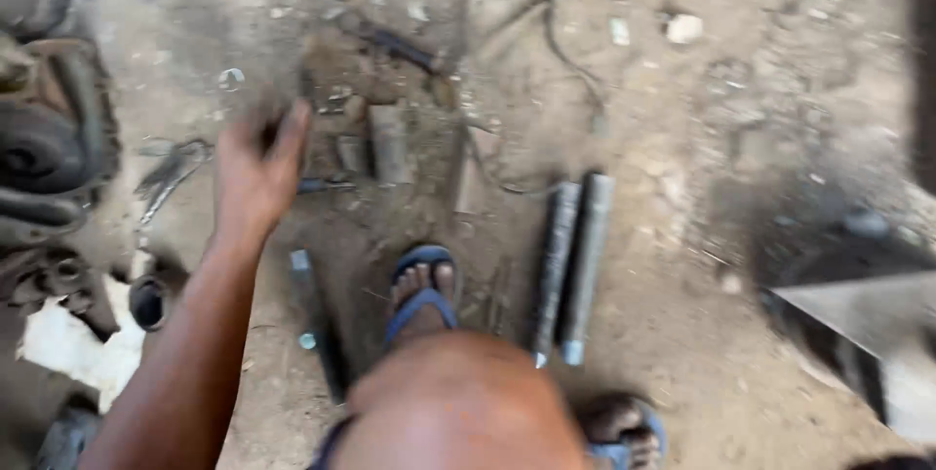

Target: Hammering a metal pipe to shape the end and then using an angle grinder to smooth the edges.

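On the ground, head view: bare packed dirt strewn with scrap metal; the whole picture is smeared by motion, so small detail is uncertain
Left hand: the left hand reaches forward and down, fingers together and curled at the tips over something dark; whether it grips it or only touches it I cannot tell
Right hand: not in view
Thing at the hand: a small dark blurred piece sits at the fingertips, at the near edge of a cluster of short rusty metal blocks; a thin dark rod lies just beside the palm
Risk: the blocks lie close together and look rough-edged, so a hasty grab could pinch or scrape the fingers; a heavy piece that slipped would fall toward the toes, since the foot wears only a blue open sandal
Nearby: a pair of long grey metal cylinders lies side by side to the right of the sandal; a dark flat bar lies to its left, with a small round black ring beyond
In the way: a greasy dark machine assembly crowds the left edge; loose thin wires trail over the dirt behind the blocks; a grey sheet-metal corner juts in at the right; the person's knee hides the ground below it
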